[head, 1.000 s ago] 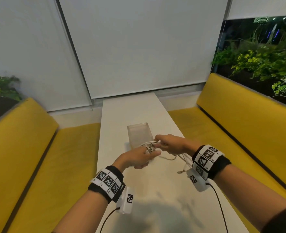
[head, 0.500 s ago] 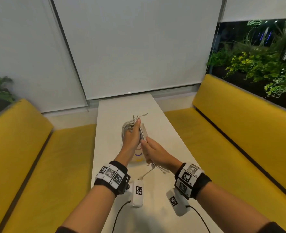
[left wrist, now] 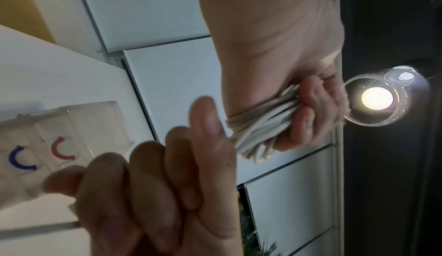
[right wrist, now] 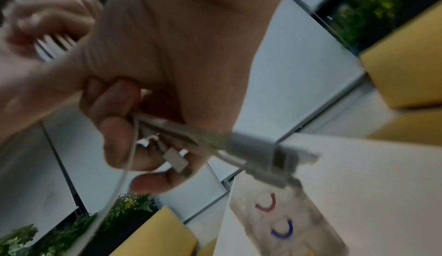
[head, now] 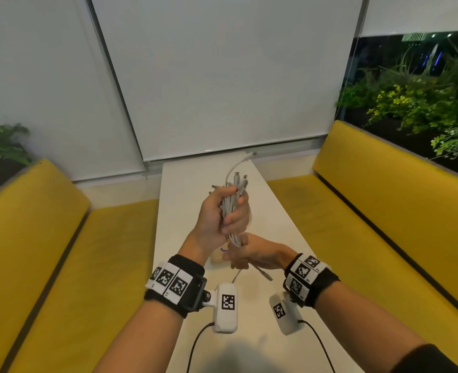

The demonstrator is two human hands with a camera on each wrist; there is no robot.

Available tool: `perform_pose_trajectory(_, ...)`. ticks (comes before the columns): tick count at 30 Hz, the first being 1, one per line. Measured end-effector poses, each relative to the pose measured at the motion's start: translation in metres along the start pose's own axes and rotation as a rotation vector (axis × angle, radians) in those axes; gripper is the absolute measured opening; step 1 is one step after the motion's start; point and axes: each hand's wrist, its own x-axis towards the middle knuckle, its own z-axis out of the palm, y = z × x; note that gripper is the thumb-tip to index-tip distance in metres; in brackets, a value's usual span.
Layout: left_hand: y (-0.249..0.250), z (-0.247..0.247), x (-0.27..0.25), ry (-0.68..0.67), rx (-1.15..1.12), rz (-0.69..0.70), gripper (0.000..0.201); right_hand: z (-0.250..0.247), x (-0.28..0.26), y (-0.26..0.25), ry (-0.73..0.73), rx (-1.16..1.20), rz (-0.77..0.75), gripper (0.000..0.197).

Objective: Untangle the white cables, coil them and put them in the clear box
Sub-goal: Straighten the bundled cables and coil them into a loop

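Observation:
A bundle of white cables stands upright in my left hand, whose fingers are curled round its middle, with several plugs poking out above the fist. Just below, my right hand grips the loose lower ends, and one plug end trails down toward the table. The clear box sits on the white table and is mostly hidden under my hands. The left wrist view shows the cables in the fist and the box with red and blue marks. Blurred plugs show in the right wrist view.
Yellow benches run along both sides of the narrow table. White blinds close off the far end, with plants behind the right bench. A lit lamp hangs overhead.
Both hands have lifted the cables off the table. The bundle now stands higher in my left fist, and my right hand has moved under it to grip the hanging ends.

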Motion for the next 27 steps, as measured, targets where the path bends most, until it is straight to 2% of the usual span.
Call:
perform_pose_trajectory(3, -0.002, 0.005, -0.006, -0.194, -0.012, -0.143, 0.027, -0.007, -0.001, -0.016, -0.067, -0.203, 0.078, 0.019)
perform_pose_trajectory(5, -0.005, 0.003, -0.011, -0.29, 0.059, -0.273, 0.027, -0.012, -0.004, -0.03, -0.13, -0.369, 0.158, 0.02)
perform_pose_trajectory(8, -0.008, -0.001, -0.016, -0.414, 0.21, -0.425, 0.026, -0.024, -0.017, -0.043, -0.218, -0.437, 0.289, 0.009)
perform_pose_trajectory(9, -0.008, -0.001, -0.018, -0.432, 0.27, -0.481, 0.026, -0.029, -0.021, -0.046, -0.2, -0.432, 0.31, 0.015)
perform_pose_trajectory(12, -0.006, 0.004, -0.023, -0.342, 0.52, -0.695, 0.018, -0.038, -0.026, -0.044, -0.192, -0.3, 0.277, 0.031)
perform_pose_trajectory(14, -0.01, 0.008, -0.023, -0.247, 0.719, -0.795, 0.022, -0.039, -0.022, -0.037, -0.188, -0.311, 0.251, 0.016)
perform_pose_trajectory(16, -0.014, 0.012, -0.021, -0.225, 0.908, -0.847, 0.029, -0.033, -0.021, -0.036, -0.125, -0.282, 0.276, 0.024)
perform_pose_trajectory(18, -0.018, 0.014, -0.019, -0.229, 1.035, -0.854, 0.034, -0.031, -0.023, -0.04, -0.028, -0.117, 0.309, 0.029)
perform_pose_trajectory(19, -0.019, 0.013, -0.019, -0.223, 1.087, -0.851, 0.034, -0.032, -0.024, -0.04, -0.029, -0.05, 0.324, 0.038)
perform_pose_trajectory(22, -0.021, 0.003, -0.021, -0.155, 1.26, -0.838, 0.033, -0.04, -0.027, -0.033, -0.159, -0.092, 0.309, 0.079)
perform_pose_trajectory(24, -0.023, -0.004, -0.022, -0.116, 1.34, -0.828, 0.03, -0.037, -0.03, -0.032, -0.226, -0.109, 0.285, 0.09)
perform_pose_trajectory(27, -0.027, -0.011, -0.02, -0.106, 1.416, -0.788, 0.03, -0.03, -0.027, -0.03, -0.314, -0.077, 0.224, 0.091)
